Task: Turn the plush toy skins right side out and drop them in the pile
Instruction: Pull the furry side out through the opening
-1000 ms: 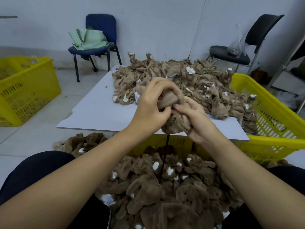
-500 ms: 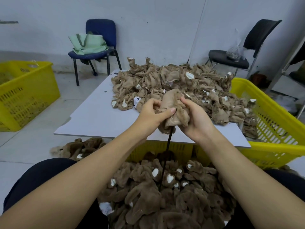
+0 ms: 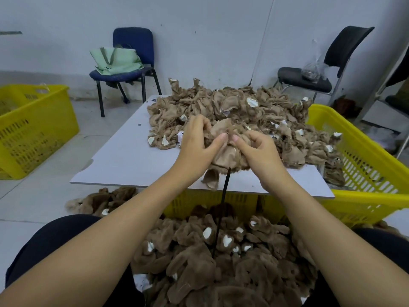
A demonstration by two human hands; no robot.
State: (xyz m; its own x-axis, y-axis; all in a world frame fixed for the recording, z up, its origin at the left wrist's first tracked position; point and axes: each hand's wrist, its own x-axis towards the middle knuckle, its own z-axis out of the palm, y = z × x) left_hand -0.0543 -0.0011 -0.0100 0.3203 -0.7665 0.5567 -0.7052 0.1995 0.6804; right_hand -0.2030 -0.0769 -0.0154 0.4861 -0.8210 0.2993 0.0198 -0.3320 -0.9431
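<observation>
Here I was midway through the turning step. My left hand (image 3: 195,144) and right hand (image 3: 257,151) both pinched one plush skin (image 3: 225,151) still showing its pale backing, held just above the near edge of the desk (image 3: 124,160), over the upright black rod (image 3: 222,209). Behind it lay the unturned heap (image 3: 243,111); the fluffy finished pile (image 3: 221,262) sat between my knees. Next, I judged, the fabric needed working down over the rod until the fur came outward, then dropping below.
</observation>
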